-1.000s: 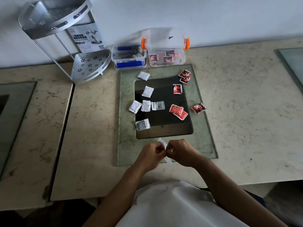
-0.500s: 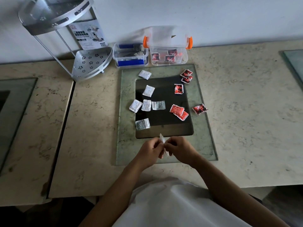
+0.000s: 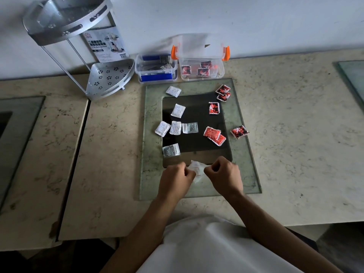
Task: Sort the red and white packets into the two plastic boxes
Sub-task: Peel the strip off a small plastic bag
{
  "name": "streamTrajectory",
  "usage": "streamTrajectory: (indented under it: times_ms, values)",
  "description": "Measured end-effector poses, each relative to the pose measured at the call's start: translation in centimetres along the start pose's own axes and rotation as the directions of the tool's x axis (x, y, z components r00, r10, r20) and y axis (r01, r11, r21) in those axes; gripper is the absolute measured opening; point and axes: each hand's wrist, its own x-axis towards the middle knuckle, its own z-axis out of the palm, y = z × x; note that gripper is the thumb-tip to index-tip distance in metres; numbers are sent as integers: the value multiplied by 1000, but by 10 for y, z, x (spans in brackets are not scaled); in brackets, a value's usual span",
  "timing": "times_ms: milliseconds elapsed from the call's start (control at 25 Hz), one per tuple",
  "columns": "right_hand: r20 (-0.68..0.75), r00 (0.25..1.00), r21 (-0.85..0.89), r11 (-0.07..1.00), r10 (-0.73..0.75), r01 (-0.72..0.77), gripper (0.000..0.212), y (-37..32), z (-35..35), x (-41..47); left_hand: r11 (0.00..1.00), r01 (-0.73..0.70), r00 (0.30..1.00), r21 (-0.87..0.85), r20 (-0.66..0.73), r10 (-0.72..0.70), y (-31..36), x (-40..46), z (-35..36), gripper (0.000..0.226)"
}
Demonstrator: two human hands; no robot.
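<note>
My left hand (image 3: 175, 181) and my right hand (image 3: 224, 175) both pinch one small clear plastic bag (image 3: 197, 170) with red print, held stretched between them above the near edge of the glass plate (image 3: 246, 154). Several white packets (image 3: 178, 110) lie on the plate's left half. On its right half are several red packets (image 3: 213, 108). At the back stand two plastic boxes: the blue-clipped box (image 3: 156, 68) with white packets inside, and the orange-clipped box (image 3: 201, 67) holding red packets, its lid raised.
A metal corner shelf rack (image 3: 110, 77) with its printed card stands at the back left against the wall. The glass plate lies on a marble counter (image 3: 295, 134). A gap (image 3: 72, 160) splits the counter on the left. Another glass pane (image 3: 352, 75) sits at the far right.
My hands have moved apart, stretching the small bag out flat between them; before, they were pressed together with the bag edge-on. The packets on the plate have not moved.
</note>
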Motion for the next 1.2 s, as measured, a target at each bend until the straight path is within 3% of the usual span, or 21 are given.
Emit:
streamTrajectory:
  times_ms: [200, 320, 440, 600, 720, 840, 960, 1080, 1200]
  values:
    - [57, 998, 30, 999, -33, 31, 18, 1, 0, 4, 991, 64, 997, -118, 49, -59, 1, -2, -5, 29]
    - [179, 976, 231, 959, 121, -161, 12, 2, 2, 4, 938, 125, 988, -323, 127, -87, -4, 3, -4, 27]
    - [292, 933, 361, 879, 211, -312, 16, 6, 9, 1, 848, 157, 987, -506, 112, -116, -12, 7, 8, 12]
    - [359, 901, 485, 776, 244, -403, 26, 3, 5, 3, 923, 186, 947, -337, 311, -77, -20, 10, 20, 72]
    - [409, 878, 552, 699, 249, -455, 23, -2, 1, 4, 949, 114, 895, -295, 445, 30, -15, 11, 21, 90]
    - [443, 869, 626, 618, 221, -476, 18, -8, -5, 4, 932, 57, 885, -359, 450, 120, -9, 14, 21, 74]
    - [432, 879, 670, 581, 202, -463, 17, -12, -10, 8, 883, 149, 912, -445, 407, 51, -11, 18, 22, 48]
    - [436, 872, 717, 500, 222, -486, 21, -16, -12, 14, 743, 337, 917, -579, 381, -119, -20, 19, 20, 25]
    - [487, 855, 750, 416, 180, -515, 37, -19, -12, 16, 537, 425, 903, -729, 386, -190, -23, 19, 12, 6]
